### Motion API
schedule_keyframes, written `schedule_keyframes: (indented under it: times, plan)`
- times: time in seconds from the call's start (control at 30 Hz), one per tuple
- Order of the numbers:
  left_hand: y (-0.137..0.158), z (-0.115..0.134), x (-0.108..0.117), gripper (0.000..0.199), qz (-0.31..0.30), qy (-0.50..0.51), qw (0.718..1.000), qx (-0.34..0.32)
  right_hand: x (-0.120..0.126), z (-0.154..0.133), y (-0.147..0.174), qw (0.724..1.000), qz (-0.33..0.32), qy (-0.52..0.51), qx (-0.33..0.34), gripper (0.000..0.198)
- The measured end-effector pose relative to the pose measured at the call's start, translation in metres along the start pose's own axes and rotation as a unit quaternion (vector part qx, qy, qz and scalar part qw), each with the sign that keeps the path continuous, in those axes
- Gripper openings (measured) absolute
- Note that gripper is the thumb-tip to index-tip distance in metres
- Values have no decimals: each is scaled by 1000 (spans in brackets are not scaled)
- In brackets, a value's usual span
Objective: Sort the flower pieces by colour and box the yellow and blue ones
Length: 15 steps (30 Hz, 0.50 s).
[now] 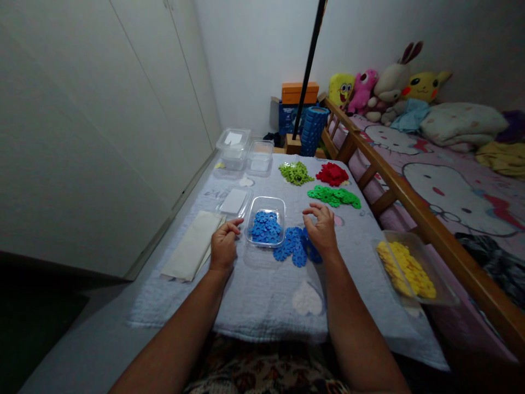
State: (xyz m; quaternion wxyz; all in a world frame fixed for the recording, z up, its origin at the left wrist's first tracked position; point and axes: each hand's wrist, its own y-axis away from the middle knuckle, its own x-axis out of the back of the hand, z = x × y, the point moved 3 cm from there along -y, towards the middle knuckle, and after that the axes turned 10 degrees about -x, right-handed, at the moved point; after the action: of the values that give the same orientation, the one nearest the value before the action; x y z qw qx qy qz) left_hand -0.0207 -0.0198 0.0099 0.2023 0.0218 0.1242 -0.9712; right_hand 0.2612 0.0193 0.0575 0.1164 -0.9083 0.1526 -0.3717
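Observation:
A clear plastic container (266, 244) stands at the middle of the table, partly filled with blue snowflake-shaped plastic building discs (266, 225). My left hand (225, 244) is just left of it, index finger extended and the other fingers loosely curled, with nothing visible in it. On the cloth to the container's right lie more blue discs (296, 247), loosely spread and overlapping. My right hand (322, 227) is over the right end of these discs and hides some of them. Its fingers are bent and the thumb is apart, with nothing visible between them.
Piles of lime (296, 173), red (332, 174) and green discs (334, 196) lie at the back right. A container of yellow discs (406, 269) is at the right edge. Clear containers (260, 157), a lid (234, 202) and a folded cloth (194, 246) are leftward. A wooden bed rail (394, 191) borders the right.

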Motion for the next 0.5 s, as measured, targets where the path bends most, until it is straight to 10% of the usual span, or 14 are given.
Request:
schedule_keyframes:
  times: [0.5]
  plan:
    - [1, 8, -3, 9, -9, -4, 1000, -4, -2, 39, 3, 974, -125, 185, -39, 21]
